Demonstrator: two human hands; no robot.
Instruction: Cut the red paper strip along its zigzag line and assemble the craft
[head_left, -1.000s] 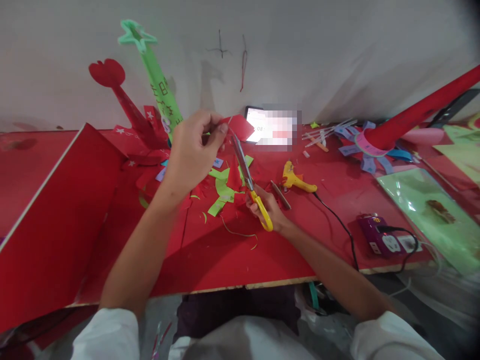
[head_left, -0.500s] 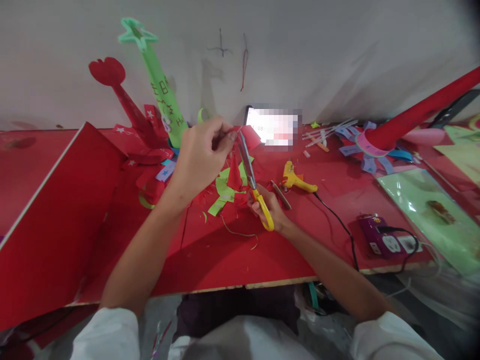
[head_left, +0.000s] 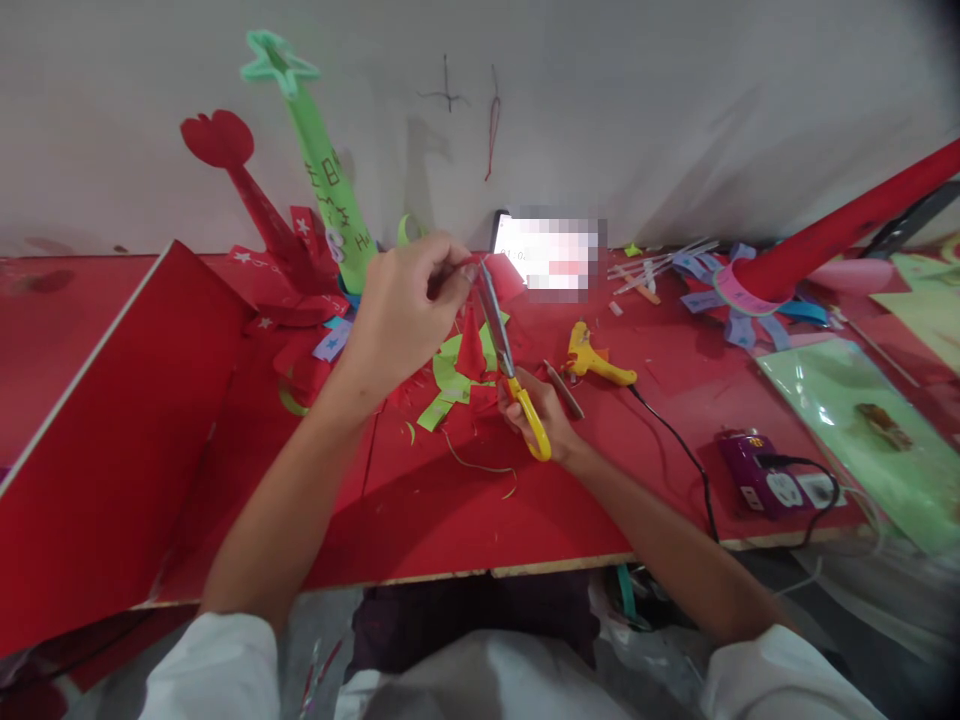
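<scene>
My left hand (head_left: 405,310) is raised over the red table (head_left: 450,520) and pinches a small piece of red paper (head_left: 501,276) between thumb and fingers. My right hand (head_left: 541,412) grips the yellow handles of a pair of scissors (head_left: 508,365). The grey blades point up and away, and their tips meet the red paper right beside my left fingertips. Under both hands lie green and red paper scraps (head_left: 448,378) and a small red paper cone (head_left: 470,345).
A yellow glue gun (head_left: 592,360) lies right of the scissors, its black cord running to a purple power strip (head_left: 765,478). A lit phone (head_left: 551,250) leans on the wall. Tall red and green paper cones (head_left: 326,180) stand at the back left; a red board (head_left: 105,440) is propped at left; a green sheet (head_left: 870,430) lies at right.
The scissor blades have swung closer to my left fingertips and into the red paper. My left hand has dropped slightly and moved a little to the right.
</scene>
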